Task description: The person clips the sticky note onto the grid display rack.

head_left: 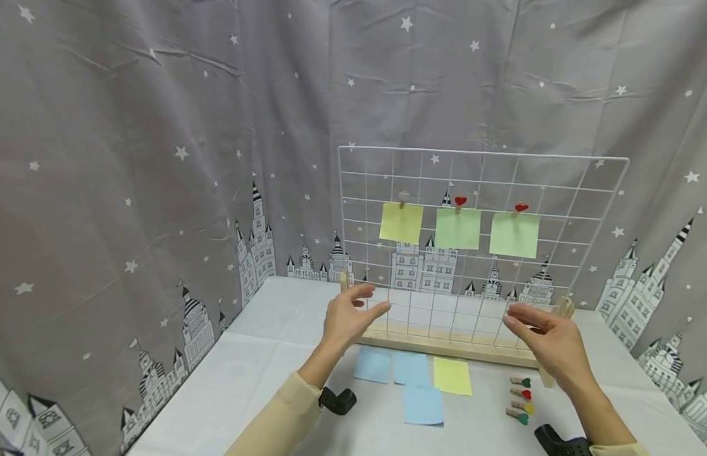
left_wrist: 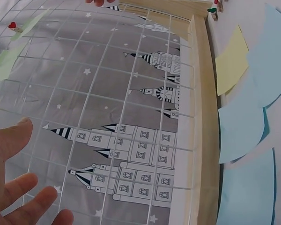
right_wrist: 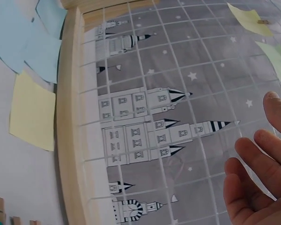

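Two bare hands flank a white wire grid standing upright on a white surface. The left hand hangs near the lower left, thumb and fingers parted and loosely bent; the right hand hangs near the lower right, fingers gently bent. Neither has hold of anything; whether a fingertip grazes the wire cannot be told.

The wooden base appears to keep the grid steady and its mesh free for clipping. Pegs pinch three notes at their upper edges, seemingly so each hangs facing forward: a yellow note under a pale heart peg, and two green notes under red heart pegs. Three blue notes and a loose yellow note lie before the base, four spare pegs lined up to their right, probably for easy reach.

Thin rods cross in see-through rectangular cells, rounded at the top corners, against a grey castle-print curtain.
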Demonstrator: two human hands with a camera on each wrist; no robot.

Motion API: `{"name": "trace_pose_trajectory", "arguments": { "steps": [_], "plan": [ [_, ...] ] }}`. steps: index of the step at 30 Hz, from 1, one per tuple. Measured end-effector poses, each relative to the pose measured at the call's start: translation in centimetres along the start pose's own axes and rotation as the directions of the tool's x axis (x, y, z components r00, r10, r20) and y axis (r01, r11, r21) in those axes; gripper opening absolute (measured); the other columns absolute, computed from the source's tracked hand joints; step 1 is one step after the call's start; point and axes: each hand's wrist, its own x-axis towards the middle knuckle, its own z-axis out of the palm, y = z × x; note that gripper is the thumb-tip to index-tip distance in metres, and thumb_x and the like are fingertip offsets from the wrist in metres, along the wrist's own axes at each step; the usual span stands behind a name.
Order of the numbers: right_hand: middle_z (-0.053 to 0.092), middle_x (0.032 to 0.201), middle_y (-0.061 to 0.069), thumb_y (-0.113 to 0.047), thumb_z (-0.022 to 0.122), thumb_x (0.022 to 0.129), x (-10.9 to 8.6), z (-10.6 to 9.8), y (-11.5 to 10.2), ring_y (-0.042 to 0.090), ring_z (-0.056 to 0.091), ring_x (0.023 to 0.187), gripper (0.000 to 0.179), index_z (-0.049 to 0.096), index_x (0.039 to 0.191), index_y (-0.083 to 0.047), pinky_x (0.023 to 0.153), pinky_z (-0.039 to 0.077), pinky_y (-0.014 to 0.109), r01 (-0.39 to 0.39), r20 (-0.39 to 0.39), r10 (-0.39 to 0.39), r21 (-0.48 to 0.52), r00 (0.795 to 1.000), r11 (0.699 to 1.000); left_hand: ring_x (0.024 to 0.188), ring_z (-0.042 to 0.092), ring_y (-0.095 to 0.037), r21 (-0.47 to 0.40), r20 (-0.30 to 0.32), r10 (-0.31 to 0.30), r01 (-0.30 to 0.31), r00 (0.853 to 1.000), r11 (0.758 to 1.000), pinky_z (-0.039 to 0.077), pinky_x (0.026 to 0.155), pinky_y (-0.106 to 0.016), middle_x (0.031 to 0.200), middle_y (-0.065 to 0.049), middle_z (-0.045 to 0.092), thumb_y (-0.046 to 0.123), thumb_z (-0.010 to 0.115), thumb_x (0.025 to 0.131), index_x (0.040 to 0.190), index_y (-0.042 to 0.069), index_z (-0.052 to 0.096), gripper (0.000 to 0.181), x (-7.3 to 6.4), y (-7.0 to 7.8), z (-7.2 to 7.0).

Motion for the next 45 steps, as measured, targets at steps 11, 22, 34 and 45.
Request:
{"name": "trace_pose_trajectory", "arguments": {
  "steps": [11,22,34,45],
  "plan": [
    [0.069,0.132,0.019,-0.045,0.069,0.098,-0.9,0.4,1.0,-0.022,0.054,0.09,0.057,0.065,0.137,-0.003,0.077,0.049,0.008,-0.066,0.023,0.066,-0.004,0.998,0.998,0.114,0.068,-0.028,0.018,0.005,-0.049,0.049,0.999,0.999,0.054,0.088,-0.044,0.125,0.001,0.074,0.047,0.082,0.084,0.128,0.025,0.071,0.05,-0.4,-1.6,0.2],
    [0.074,0.126,0.012,-0.048,0.07,0.096,-1.2,0.4,1.5,-0.021,0.056,0.09,0.058,0.066,0.136,-0.006,0.076,0.05,0.009,-0.106,0.016,0.106,0.0,0.994,0.994,0.11,0.068,-0.028,0.028,-0.012,-0.059,0.059,0.998,0.998,0.053,0.084,-0.044,0.122,-0.001,0.075,0.047,0.081,0.084,0.124,0.02,0.073,0.049,-0.7,-2.9,0.3],
    [0.071,0.131,0.015,-0.051,0.07,0.095,-1.6,0.5,2.1,-0.023,0.052,0.091,0.064,0.063,0.139,-0.005,0.076,0.048,0.007,-0.166,0.054,0.166,-0.002,0.985,0.986,0.106,0.069,-0.03,0.033,-0.007,-0.085,0.085,0.996,0.996,0.053,0.083,-0.043,0.12,-0.004,0.076,0.043,0.082,0.084,0.123,0.017,0.073,0.048,-1.5,-4.7,0.2],
    [0.073,0.129,0.008,-0.048,0.071,0.095,-2.4,1.0,3.0,-0.015,0.059,0.095,0.063,0.063,0.14,-0.005,0.079,0.052,0.01,-0.278,0.083,0.277,0.004,0.957,0.961,0.101,0.071,-0.028,0.085,0.005,-0.103,0.102,0.995,0.991,0.054,0.078,-0.041,0.118,-0.005,0.076,0.043,0.082,0.085,0.12,0.016,0.074,0.045,-2.1,-6.5,1.0]
  ]
}}
